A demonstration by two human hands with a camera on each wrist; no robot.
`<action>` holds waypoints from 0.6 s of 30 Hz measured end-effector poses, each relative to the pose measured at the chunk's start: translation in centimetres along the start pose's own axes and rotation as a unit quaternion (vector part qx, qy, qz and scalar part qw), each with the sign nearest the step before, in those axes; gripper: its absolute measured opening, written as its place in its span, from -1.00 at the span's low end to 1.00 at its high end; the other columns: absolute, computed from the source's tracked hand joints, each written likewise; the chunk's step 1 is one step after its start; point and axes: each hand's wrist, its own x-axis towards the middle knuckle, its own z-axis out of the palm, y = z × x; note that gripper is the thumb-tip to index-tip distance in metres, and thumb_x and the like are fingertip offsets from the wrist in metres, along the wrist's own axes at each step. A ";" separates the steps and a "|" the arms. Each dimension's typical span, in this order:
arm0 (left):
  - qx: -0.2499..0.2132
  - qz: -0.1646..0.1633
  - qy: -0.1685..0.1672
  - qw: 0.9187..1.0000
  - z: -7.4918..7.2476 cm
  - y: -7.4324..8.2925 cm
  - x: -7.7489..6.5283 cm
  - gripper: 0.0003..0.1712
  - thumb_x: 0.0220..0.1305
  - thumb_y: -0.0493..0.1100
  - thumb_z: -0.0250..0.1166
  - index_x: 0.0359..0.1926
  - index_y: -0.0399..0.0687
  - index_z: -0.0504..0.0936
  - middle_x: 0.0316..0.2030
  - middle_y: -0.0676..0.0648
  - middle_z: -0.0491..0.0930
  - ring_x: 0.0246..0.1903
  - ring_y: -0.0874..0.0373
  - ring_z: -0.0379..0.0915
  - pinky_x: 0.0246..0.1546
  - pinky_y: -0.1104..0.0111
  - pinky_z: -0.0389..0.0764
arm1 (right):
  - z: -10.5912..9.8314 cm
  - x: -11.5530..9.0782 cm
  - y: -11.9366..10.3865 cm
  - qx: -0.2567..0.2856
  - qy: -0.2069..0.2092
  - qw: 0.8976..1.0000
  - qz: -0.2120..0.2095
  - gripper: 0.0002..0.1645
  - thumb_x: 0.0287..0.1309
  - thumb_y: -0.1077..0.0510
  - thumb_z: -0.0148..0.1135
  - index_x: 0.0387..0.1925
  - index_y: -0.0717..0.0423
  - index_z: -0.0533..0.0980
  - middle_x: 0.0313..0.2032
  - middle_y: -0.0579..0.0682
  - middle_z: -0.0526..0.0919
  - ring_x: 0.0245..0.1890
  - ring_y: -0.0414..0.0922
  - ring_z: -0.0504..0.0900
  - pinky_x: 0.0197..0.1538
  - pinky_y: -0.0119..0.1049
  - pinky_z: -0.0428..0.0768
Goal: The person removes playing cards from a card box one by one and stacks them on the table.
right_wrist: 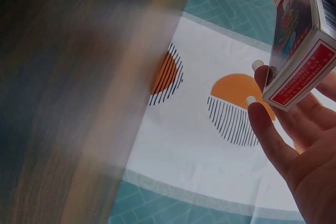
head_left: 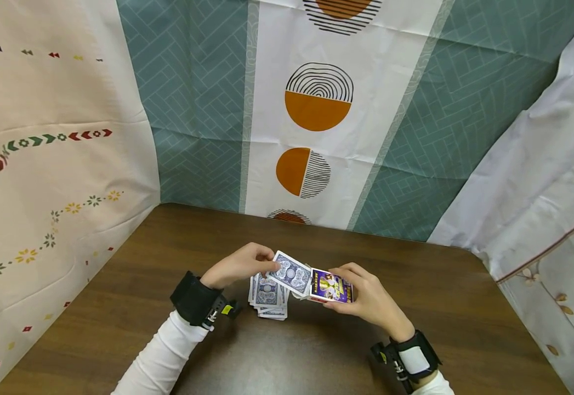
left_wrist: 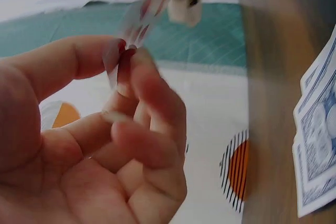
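My left hand (head_left: 244, 265) pinches a blue-backed playing card (head_left: 291, 272) by its left end, thumb against fingers. That card's other end meets the open end of a purple card box (head_left: 332, 286), which my right hand (head_left: 369, 294) grips from its right side. In the left wrist view, red marks show on the face of the pinched card (left_wrist: 156, 3), which is blurred. A loose pile of blue-backed cards (head_left: 268, 296) lies on the table below the left hand. The right wrist view shows the box's white and red edge (right_wrist: 304, 72) between thumb and fingers.
The brown wooden table (head_left: 326, 351) runs back to a teal and white patterned cloth (head_left: 316, 137). Pale cloths hang at the left (head_left: 60, 164) and right (head_left: 538, 192). Each wrist wears a black strap (head_left: 196, 299) with a small camera.
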 end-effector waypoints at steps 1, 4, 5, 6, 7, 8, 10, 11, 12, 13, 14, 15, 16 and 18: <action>-0.004 -0.002 0.006 1.000 -0.3 -0.1 -0.1 -0.78 0.32 -0.18 0.22 -0.43 -0.22 0.54 -0.52 0.03 0.41 -0.49 0.14 0.32 -0.48 0.41 0.23 | 0.0 0.0 0.0 0.002 -0.001 1.000 0.001 -0.29 -0.17 -0.19 0.54 -0.02 0.11 0.57 -0.12 -0.08 0.57 -0.25 -0.26 0.52 -0.30 -0.47 0.55; -0.022 -0.008 0.026 0.999 -1.1 -0.2 -0.3 -0.82 0.33 -0.20 0.20 -0.32 -0.26 0.58 -0.46 0.02 0.47 -0.44 0.17 0.40 -0.42 0.41 0.37 | 0.1 0.0 -0.1 0.005 -0.003 1.000 0.006 -0.30 -0.17 -0.18 0.54 -0.02 0.10 0.58 -0.12 -0.08 0.57 -0.25 -0.26 0.52 -0.30 -0.48 0.55; -0.030 -0.009 0.032 0.999 -1.4 -0.3 -0.3 -0.83 0.33 -0.21 0.20 -0.27 -0.28 0.59 -0.45 0.01 0.50 -0.43 0.18 0.41 -0.40 0.40 0.41 | 0.1 0.0 -0.1 0.005 -0.004 1.000 0.006 -0.30 -0.18 -0.18 0.55 -0.02 0.10 0.58 -0.12 -0.08 0.57 -0.25 -0.26 0.53 -0.30 -0.48 0.56; -0.038 -0.008 0.036 0.999 -1.6 -0.5 -0.3 -0.82 0.34 -0.22 0.19 -0.24 -0.31 0.59 -0.43 0.01 0.53 -0.41 0.19 0.44 -0.36 0.38 0.46 | 0.1 0.0 -0.1 0.006 -0.004 1.000 0.007 -0.30 -0.18 -0.18 0.55 -0.02 0.09 0.57 -0.12 -0.08 0.57 -0.25 -0.26 0.53 -0.30 -0.47 0.56; -0.048 -0.009 0.041 0.998 -1.8 -0.6 -0.3 -0.81 0.34 -0.23 0.18 -0.20 -0.33 0.58 -0.41 -0.01 0.56 -0.40 0.19 0.47 -0.31 0.35 0.52 | 0.1 0.0 -0.2 0.006 -0.004 1.000 0.007 -0.30 -0.19 -0.17 0.56 -0.02 0.10 0.57 -0.12 -0.08 0.58 -0.25 -0.26 0.53 -0.30 -0.47 0.56; -0.056 -0.009 0.046 0.997 -2.0 -0.8 -0.3 -0.80 0.34 -0.24 0.17 -0.16 -0.35 0.58 -0.38 -0.03 0.59 -0.38 0.19 0.50 -0.27 0.31 0.56 | 0.1 0.0 -0.2 0.005 -0.003 1.000 0.006 -0.29 -0.19 -0.17 0.56 -0.02 0.10 0.57 -0.13 -0.08 0.58 -0.25 -0.26 0.52 -0.30 -0.47 0.56; -0.063 -0.010 0.059 0.996 -2.2 -1.2 -0.2 -0.77 0.35 -0.26 0.16 -0.12 -0.38 0.58 -0.35 -0.07 0.63 -0.36 0.16 0.53 -0.23 0.26 0.60 | 0.2 0.0 -0.2 0.006 -0.003 1.000 0.006 -0.29 -0.19 -0.17 0.56 -0.02 0.10 0.57 -0.12 -0.09 0.57 -0.26 -0.27 0.52 -0.31 -0.48 0.55; -0.062 -0.011 0.064 0.996 -2.2 -1.5 -0.1 -0.76 0.35 -0.26 0.15 -0.09 -0.40 0.57 -0.34 -0.09 0.63 -0.36 0.15 0.54 -0.23 0.25 0.59 | 0.2 0.0 -0.2 0.007 -0.004 1.000 0.007 -0.29 -0.19 -0.17 0.55 -0.01 0.10 0.57 -0.12 -0.09 0.57 -0.26 -0.27 0.51 -0.31 -0.48 0.55; -0.061 -0.016 0.070 0.996 -2.3 -1.8 0.0 -0.75 0.35 -0.27 0.15 -0.08 -0.41 0.57 -0.33 -0.10 0.63 -0.35 0.13 0.53 -0.24 0.25 0.59 | 0.2 0.0 -0.2 0.007 -0.004 1.000 0.007 -0.29 -0.18 -0.18 0.55 -0.01 0.11 0.57 -0.12 -0.09 0.57 -0.26 -0.27 0.51 -0.31 -0.49 0.54; -0.055 -0.023 0.077 0.995 -2.3 -2.1 0.1 -0.74 0.35 -0.27 0.15 -0.07 -0.41 0.58 -0.33 -0.11 0.62 -0.35 0.10 0.52 -0.25 0.25 0.58 | 0.2 -0.1 -0.2 0.007 -0.006 1.000 0.007 -0.29 -0.17 -0.18 0.54 -0.01 0.11 0.57 -0.12 -0.09 0.57 -0.26 -0.28 0.51 -0.31 -0.50 0.53; -0.045 -0.031 0.082 0.995 -2.2 -2.5 0.3 -0.73 0.35 -0.27 0.14 -0.06 -0.40 0.59 -0.32 -0.11 0.61 -0.34 0.10 0.51 -0.27 0.27 0.56 | 0.2 -0.1 -0.2 0.007 -0.007 1.000 0.007 -0.29 -0.16 -0.19 0.53 -0.01 0.10 0.57 -0.12 -0.09 0.57 -0.26 -0.28 0.50 -0.31 -0.51 0.53; -0.034 -0.039 0.086 0.995 -2.1 -2.9 0.5 -0.73 0.35 -0.27 0.14 -0.05 -0.40 0.60 -0.32 -0.11 0.60 -0.34 0.10 0.49 -0.28 0.28 0.54 | 0.2 -0.1 -0.2 0.007 -0.009 1.000 0.007 -0.29 -0.16 -0.20 0.53 -0.01 0.11 0.57 -0.12 -0.09 0.57 -0.26 -0.28 0.50 -0.31 -0.51 0.53; -0.024 -0.047 0.088 0.995 -2.0 -3.3 0.8 -0.72 0.36 -0.27 0.13 -0.05 -0.40 0.60 -0.31 -0.12 0.60 -0.34 0.10 0.48 -0.28 0.27 0.53 | 0.2 -0.1 -0.2 0.005 -0.010 1.000 0.007 -0.28 -0.16 -0.21 0.52 -0.01 0.11 0.57 -0.12 -0.09 0.57 -0.26 -0.28 0.51 -0.31 -0.51 0.53; 0.000 -0.063 0.095 0.993 -1.7 -3.9 1.2 -0.72 0.35 -0.28 0.13 -0.05 -0.39 0.62 -0.29 -0.13 0.60 -0.33 0.13 0.47 -0.27 0.27 0.53 | 0.1 0.1 -0.1 0.002 -0.011 1.000 0.005 -0.28 -0.15 -0.22 0.51 -0.01 0.11 0.57 -0.12 -0.08 0.57 -0.26 -0.27 0.51 -0.31 -0.51 0.53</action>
